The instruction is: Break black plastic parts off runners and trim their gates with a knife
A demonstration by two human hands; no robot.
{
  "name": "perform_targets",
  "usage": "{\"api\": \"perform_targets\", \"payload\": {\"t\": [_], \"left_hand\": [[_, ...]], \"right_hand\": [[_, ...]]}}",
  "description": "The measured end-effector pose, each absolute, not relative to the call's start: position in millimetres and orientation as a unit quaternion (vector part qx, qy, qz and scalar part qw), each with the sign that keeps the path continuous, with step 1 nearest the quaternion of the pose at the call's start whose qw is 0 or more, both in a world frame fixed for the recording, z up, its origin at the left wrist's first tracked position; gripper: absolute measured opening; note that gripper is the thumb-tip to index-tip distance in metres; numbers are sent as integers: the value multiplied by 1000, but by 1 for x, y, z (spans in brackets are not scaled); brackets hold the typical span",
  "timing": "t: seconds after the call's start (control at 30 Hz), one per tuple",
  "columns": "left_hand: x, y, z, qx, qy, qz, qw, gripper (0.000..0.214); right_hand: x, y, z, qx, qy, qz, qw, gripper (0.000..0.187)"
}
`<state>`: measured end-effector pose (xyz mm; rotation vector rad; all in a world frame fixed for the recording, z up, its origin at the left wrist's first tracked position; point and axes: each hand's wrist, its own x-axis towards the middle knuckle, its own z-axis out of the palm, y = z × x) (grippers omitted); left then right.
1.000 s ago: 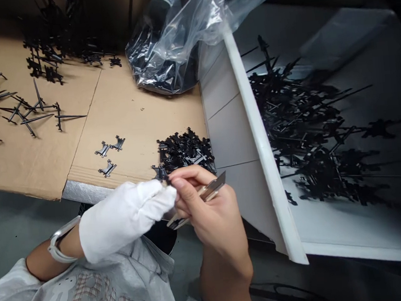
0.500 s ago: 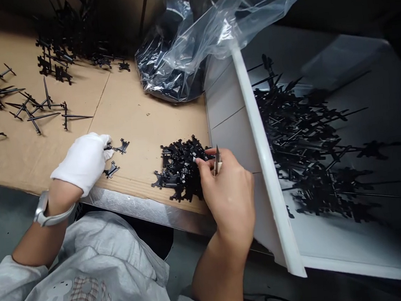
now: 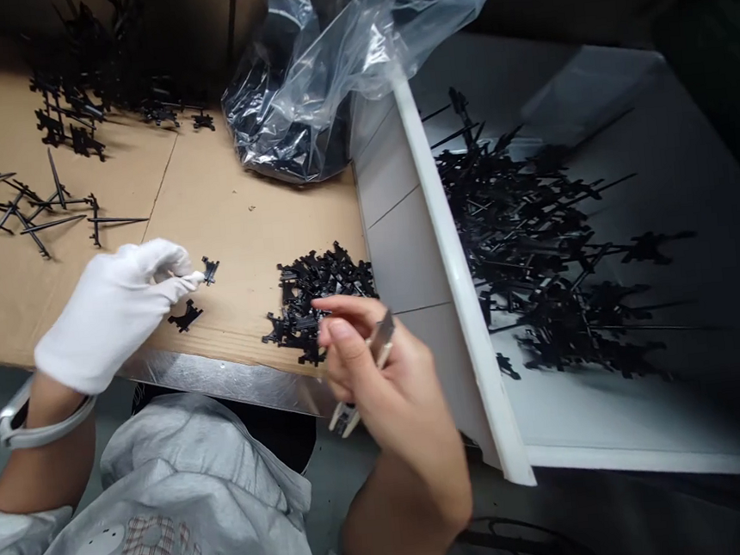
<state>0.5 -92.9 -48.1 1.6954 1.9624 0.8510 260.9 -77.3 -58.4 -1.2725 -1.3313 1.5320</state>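
Well, since half a second ago, our bare right hand (image 3: 385, 380) has lifted off the heap of black plastic pieces (image 3: 321, 308) and now hangs just in front of it, near the metal edge (image 3: 224, 381) of the cardboard-covered surface (image 3: 241, 211). Its fingers (image 3: 342, 332) are clenched around a craft knife (image 3: 381, 341), with the steel blade above them and the pale handle end below the hand.

Our white-gloved left hand (image 3: 111, 317) has drawn back from the two small black pieces it was over. Its fingers (image 3: 182, 277) are pinched to a point just beside one piece (image 3: 210, 270), and we cannot tell whether they grip anything. The other piece (image 3: 185, 315) lies flat just below them.

Longer black spiked sprues (image 3: 33, 203) lie further left on the cardboard. Beyond the heap sits a clear plastic bag (image 3: 350, 46) with black parts inside, and to the right a white tray (image 3: 452, 262) holds a tangled mass of black sprues (image 3: 536, 246).
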Motion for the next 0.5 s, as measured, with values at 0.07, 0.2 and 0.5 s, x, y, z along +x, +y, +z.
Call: {"api": "perform_targets", "payload": {"t": [0.07,0.2,0.5], "left_hand": [[14,-104,-48,599,586,490,240,13],[38,-118,-57,663,408,546,309,21],[46,-121,-63,509,496,545,446,53]], "right_hand": [[247,-82,-65,-412,-455,708,351,45],[222,-84,-73,-292,-367,820,326,47],[230,-87,-69,-326,-407,743,421,37]]}}
